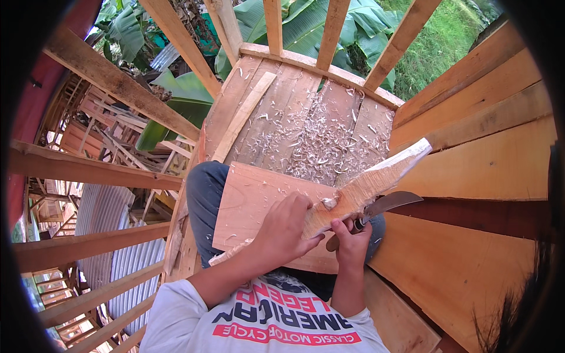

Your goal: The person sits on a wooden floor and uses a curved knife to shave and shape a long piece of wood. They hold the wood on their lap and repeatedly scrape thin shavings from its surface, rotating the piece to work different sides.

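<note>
Above red-and-black shirt lettering (297,319), left fingers (299,203) around wood piece (371,183), right fingers (340,227) around knife (393,203)

The wood piece (369,187) is yellow-brown and whitish, the knife blade (395,202) grey.

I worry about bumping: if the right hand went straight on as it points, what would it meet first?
The carved wood piece just ahead of the right hand, probably; depth is unclear, and they may already touch.
</note>
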Available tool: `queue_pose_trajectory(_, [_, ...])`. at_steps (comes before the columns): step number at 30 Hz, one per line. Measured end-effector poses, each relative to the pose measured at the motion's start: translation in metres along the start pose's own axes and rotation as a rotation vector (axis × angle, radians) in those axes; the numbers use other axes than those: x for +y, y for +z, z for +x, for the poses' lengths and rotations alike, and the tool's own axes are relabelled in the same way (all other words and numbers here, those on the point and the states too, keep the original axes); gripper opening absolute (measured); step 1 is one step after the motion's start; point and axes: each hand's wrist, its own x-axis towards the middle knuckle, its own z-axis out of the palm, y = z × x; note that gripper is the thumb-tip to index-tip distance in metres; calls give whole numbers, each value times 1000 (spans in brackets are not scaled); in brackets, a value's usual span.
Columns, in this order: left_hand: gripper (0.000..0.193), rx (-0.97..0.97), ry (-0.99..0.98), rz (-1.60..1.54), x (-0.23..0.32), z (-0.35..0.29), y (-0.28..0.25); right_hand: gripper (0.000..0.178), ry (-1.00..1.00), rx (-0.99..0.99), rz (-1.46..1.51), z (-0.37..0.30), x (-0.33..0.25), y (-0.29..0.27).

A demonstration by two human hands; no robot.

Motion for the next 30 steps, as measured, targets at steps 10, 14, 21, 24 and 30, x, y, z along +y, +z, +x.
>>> queue_pose_trajectory(10, [63,-247,-118,94,-14,-37,-24,29,3,108,141,1,-5,2])
queue_pose_trajectory(14, [47,-522,-545,-269,-13,-34,-35,25,39,1,166,-2,-6,0])
queue_pose_trajectory(21, [34,-577,-550,-861,-33,-35,-34,52,76,-344,7,-10,-10,-17])
queue_pose_trajectory(24, [32,-607,-525,-943,-28,-31,-38,57,25,-408,-227,-12,-8,-20])
queue_pose_trajectory(30, [40,-617,-486,-814,-22,-37,-38,59,-298,-290,-773,-11,-11,-6])
